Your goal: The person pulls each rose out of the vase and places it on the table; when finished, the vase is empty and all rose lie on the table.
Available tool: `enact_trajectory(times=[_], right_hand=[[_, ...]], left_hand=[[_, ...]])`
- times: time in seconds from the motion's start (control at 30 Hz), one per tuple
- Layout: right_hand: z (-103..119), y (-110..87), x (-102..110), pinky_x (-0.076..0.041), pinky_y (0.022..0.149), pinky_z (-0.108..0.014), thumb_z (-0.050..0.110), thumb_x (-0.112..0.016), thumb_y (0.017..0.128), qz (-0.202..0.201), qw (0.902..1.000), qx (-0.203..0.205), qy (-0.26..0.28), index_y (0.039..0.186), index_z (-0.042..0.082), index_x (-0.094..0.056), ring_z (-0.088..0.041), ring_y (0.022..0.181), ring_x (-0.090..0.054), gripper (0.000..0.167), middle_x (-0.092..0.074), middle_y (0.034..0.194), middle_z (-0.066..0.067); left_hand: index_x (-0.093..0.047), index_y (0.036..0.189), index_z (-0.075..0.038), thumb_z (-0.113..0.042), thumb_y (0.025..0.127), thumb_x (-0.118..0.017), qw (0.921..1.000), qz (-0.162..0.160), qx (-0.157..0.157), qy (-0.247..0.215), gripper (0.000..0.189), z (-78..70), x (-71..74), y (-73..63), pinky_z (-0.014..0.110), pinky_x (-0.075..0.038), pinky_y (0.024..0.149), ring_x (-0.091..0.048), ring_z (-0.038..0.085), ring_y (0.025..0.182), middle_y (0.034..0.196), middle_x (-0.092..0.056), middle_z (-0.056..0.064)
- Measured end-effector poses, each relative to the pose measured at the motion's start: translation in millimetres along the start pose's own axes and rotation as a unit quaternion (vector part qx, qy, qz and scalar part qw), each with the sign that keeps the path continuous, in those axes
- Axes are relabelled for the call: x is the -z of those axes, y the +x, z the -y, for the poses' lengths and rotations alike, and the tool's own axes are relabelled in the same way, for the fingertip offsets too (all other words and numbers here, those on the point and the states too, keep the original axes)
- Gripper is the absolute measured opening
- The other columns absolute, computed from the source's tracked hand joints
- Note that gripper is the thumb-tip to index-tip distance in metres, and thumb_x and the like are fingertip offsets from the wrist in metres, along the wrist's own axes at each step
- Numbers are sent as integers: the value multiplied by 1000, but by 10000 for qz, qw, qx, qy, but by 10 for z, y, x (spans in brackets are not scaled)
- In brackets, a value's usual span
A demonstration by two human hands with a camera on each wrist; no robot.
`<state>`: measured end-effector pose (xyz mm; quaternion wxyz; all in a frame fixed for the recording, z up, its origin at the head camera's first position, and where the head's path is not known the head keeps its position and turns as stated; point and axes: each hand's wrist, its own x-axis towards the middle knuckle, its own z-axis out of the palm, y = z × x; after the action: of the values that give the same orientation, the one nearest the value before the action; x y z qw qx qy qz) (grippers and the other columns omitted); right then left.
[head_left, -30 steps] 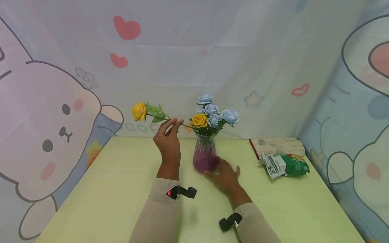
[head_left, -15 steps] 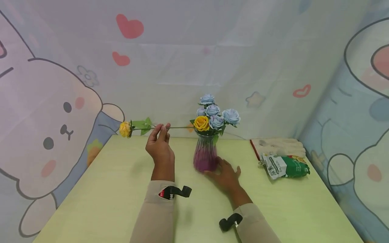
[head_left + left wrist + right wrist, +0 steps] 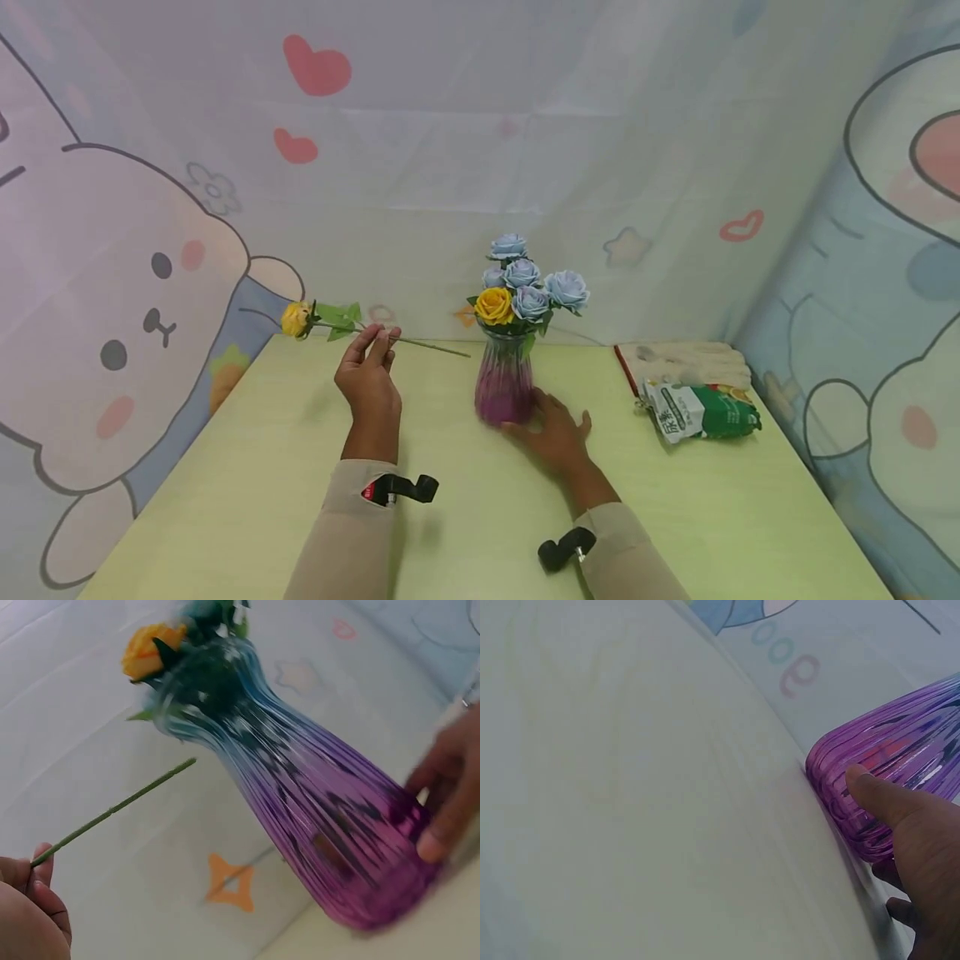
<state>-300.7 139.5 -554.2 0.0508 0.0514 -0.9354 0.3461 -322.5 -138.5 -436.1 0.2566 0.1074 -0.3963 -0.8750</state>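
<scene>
Tilting gently downward toward its bare end, a single yellow artificial-looking rose [image 3: 296, 320] with green leaves and a long thin green stem [image 3: 112, 810] is pinched between the thumb and fingers of the left hand [image 3: 371, 375], its bloom turned away from the tall, ribbed glass vase [image 3: 504, 383], which fades from clear blue-green into purple. Compared with half a second ago, the stem has been drawn left and its tip lowered: then seen meeting the blooms at the vase mouth, the tip is now set apart from the glass, beside it and below the rim. By this, the held rose is judged to be wholly outside the arrangement, and no contact with the vase is shown. The purple base is gripped lightly by the right hand [image 3: 557, 433], thumb in front and fingers at the side, so the vase seems to be steadied upright on the pale yellow-green desk [image 3: 465, 533]. In the vase, a cluster of pale blue roses [image 3: 522, 273] and one fuller yellow rose [image 3: 494, 306] are held. At the desk's far right, a green-and-white plastic packet [image 3: 712, 411] is laid against a cream cloth glove [image 3: 686, 360].
</scene>
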Motion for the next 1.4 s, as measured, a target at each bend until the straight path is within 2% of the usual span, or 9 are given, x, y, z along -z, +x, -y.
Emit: enact_trajectory(times=[0.17,0.37,0.47,0.63,0.97,1.07,1.17,1.27,1.4], right_hand=[[-1,3,-3,0,127,-83,70,-73,95,-9,10000,-26,-19,168,16,-46,-38,160,-44,94,-54,167,-13],[-31,25,-2,-1,126,-84,72,-72,95,-47,9999,61,-91,167,17,-46,-39,160,-45,95,-55,166,-13],[-54,37,-9,-2,126,-85,72,-71,95,-84,9999,79,-128,167,17,-46,-39,160,-45,94,-55,166,-13],[-61,41,-9,-1,126,-84,72,-72,95,-88,9999,59,-118,167,18,-46,-39,160,-44,94,-56,166,-13],[-2,3,22,-2,126,-84,69,-74,94,-63,10000,42,-13,167,16,-47,-40,160,-44,94,-56,165,-15],[-7,5,14,-2,127,-83,70,-73,94,-68,10000,34,-61,167,16,-46,-39,161,-44,95,-56,166,-14],[-14,4,4,-2,127,-83,72,-73,94,-64,9999,11,-83,167,16,-46,-38,160,-45,96,-55,166,-14],[-17,-3,-4,-3,127,-83,72,-73,94,-70,9999,10,-91,167,16,-47,-39,160,-46,96,-56,166,-14],[-20,-7,-13,-4,126,-84,71,-73,94,-100,9999,64,-110,167,16,-47,-39,159,-47,95,-56,165,-15]], left_hand=[[-72,134,-1,-8,107,-71,9881,815,265,1275,28,106,166,-7,26,-52,90,-82,5,91,132,-73,7],[-74,137,-7,-9,106,-73,9584,1554,569,2326,31,247,330,-30,30,-51,95,-80,3,87,119,-80,-10],[-75,134,-3,-9,105,-74,9468,1786,688,2587,29,350,374,-39,35,-51,96,-79,4,84,116,-83,-9],[-76,132,3,-5,104,-73,9333,1983,767,2893,29,545,436,-63,40,-52,97,-79,5,82,125,-83,6],[-80,121,7,-2,100,-78,9092,2144,532,3529,23,832,567,-64,15,-58,83,-80,7,79,124,-81,17],[-82,119,2,-7,99,-81,8925,2141,345,3955,22,864,588,-65,16,-55,80,-77,6,83,120,-83,16],[-86,116,-6,-14,99,-83,8665,2156,116,4500,19,884,605,-84,24,-56,84,-75,12,97,119,-83,13],[-87,115,-10,-19,99,-83,8459,2238,-8,4842,19,912,616,-102,39,-59,98,-75,27,116,121,-83,12],[-87,118,-13,-22,101,-81,8262,2424,-116,5085,20,956,625,-123,56,-53,116,-68,38,136,124,-83,13]])
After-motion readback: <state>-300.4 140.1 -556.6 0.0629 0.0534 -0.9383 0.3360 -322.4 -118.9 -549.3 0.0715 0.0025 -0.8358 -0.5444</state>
